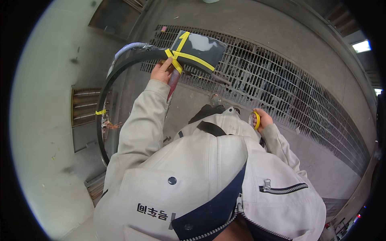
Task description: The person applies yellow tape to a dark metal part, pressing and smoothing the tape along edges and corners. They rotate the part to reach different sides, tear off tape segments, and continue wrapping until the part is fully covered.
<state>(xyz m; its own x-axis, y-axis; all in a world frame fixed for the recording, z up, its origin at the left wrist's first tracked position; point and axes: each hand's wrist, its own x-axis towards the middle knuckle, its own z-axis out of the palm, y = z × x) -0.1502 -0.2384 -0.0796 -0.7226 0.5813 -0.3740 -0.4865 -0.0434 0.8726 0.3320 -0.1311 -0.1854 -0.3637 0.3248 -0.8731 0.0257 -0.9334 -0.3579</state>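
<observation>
My left hand [162, 71] is at the yellow masking tape strip [174, 61] where a curved black trim strip [120, 64] meets a dark grey panel [197, 49]. Its fingers touch the tape; whether they pinch it is hard to tell. Yellow tape lines cross the panel, which carries a whitish patch [202, 42]. Under the fingers a reddish, wrapped support bar [173, 84] slopes down. My right hand [263, 118] grips a roll of yellow masking tape [257, 120], held low at my right side, apart from the panel. Another yellow tape piece [101, 112] wraps the trim strip further along.
A metal floor grating [259, 75] runs beneath and beyond the panel. The wrapped stand [129, 47] curves behind the trim strip. A pale wall [42, 120] with louvred vents [86, 107] rises at the left. My sandalled foot [216, 100] is beside the grating.
</observation>
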